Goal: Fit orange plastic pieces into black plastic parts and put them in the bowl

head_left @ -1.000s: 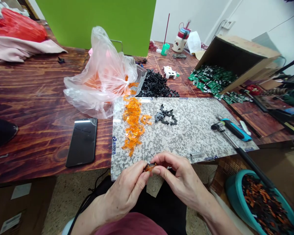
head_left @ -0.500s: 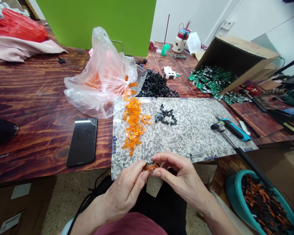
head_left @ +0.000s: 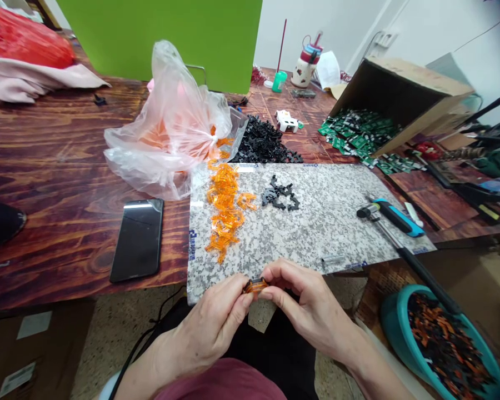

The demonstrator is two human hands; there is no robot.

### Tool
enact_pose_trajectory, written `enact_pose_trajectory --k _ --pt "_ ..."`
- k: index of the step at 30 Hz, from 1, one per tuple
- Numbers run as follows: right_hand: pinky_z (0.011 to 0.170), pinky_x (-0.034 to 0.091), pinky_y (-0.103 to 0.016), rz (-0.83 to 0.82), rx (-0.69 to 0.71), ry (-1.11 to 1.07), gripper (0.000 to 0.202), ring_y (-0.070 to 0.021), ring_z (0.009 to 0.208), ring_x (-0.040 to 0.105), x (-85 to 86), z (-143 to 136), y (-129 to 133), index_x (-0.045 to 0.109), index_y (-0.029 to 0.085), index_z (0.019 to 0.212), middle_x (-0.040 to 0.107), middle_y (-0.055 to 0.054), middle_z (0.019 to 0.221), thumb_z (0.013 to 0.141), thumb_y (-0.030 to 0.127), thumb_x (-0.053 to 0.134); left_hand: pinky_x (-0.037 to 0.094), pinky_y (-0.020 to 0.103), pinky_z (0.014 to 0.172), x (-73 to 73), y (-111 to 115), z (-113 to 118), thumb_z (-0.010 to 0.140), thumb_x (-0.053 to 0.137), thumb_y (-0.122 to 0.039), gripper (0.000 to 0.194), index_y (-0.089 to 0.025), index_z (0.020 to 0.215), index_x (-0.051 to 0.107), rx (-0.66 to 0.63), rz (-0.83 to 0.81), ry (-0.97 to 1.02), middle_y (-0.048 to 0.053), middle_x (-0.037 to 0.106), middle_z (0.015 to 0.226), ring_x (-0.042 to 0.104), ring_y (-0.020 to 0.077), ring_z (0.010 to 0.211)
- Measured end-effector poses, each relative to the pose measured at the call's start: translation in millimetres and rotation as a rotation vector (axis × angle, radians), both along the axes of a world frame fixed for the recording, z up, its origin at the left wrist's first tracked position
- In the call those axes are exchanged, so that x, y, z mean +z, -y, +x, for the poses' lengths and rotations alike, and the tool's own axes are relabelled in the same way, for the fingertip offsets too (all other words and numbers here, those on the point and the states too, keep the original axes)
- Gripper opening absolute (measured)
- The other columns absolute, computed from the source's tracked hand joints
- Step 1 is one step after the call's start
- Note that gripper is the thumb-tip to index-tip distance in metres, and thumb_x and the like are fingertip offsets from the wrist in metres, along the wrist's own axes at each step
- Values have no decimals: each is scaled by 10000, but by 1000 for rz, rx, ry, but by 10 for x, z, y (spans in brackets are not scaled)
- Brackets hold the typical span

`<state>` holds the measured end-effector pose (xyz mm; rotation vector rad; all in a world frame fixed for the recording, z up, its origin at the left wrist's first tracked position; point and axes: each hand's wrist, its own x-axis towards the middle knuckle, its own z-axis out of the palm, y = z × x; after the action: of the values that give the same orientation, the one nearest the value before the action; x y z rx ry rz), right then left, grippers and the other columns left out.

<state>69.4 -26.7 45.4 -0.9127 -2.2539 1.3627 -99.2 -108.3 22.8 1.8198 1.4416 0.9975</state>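
Between my two hands, just off the front edge of the speckled board [head_left: 283, 239], is a small orange-and-black plastic piece [head_left: 256, 286]. My left hand [head_left: 216, 316] pinches its left end between thumb and fingers. On the right end, my right hand [head_left: 300, 297] grips with thumb and forefinger. Fingertips cover part of the piece. A strip of loose orange clear plastic parts [head_left: 225, 205] lies on the board's left side. To their right rests a small cluster of black plastic parts [head_left: 280, 195].
A clear plastic bag [head_left: 179, 128] with orange parts stands behind, beside a black parts heap [head_left: 264, 141]. A phone [head_left: 137, 239] lies left. A mallet [head_left: 391, 236] and a blue-black tool [head_left: 400, 216] lie right. A teal bucket [head_left: 394, 328] holds orange-and-black pieces. A cardboard box [head_left: 420, 83] spills green boards.
The view has shifted slightly. My right fingers have moved a little on the piece, and more of its black upper edge shows. Both hands still hold it.
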Motion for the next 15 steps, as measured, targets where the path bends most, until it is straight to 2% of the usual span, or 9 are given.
enact_pose_trajectory --k 7,15 --pt "645 388 -195 64 18 9 27 -89 683 497 5 -3 -3 548 178 880 549 21 773 901 160 546 478 234 617 0 35 -20 967 273 -202 240 -214 829 469 -2 10 -37 14 584 733 564 152 639" --pt "639 409 -190 0 14 -14 11 -89 687 512 25 -2 4 564 181 890 564 19 785 888 185 574 482 234 645 -13 44 -16 975 258 -215 268 -191 866 502 -12 -11 -40 29 574 740 568 156 664"
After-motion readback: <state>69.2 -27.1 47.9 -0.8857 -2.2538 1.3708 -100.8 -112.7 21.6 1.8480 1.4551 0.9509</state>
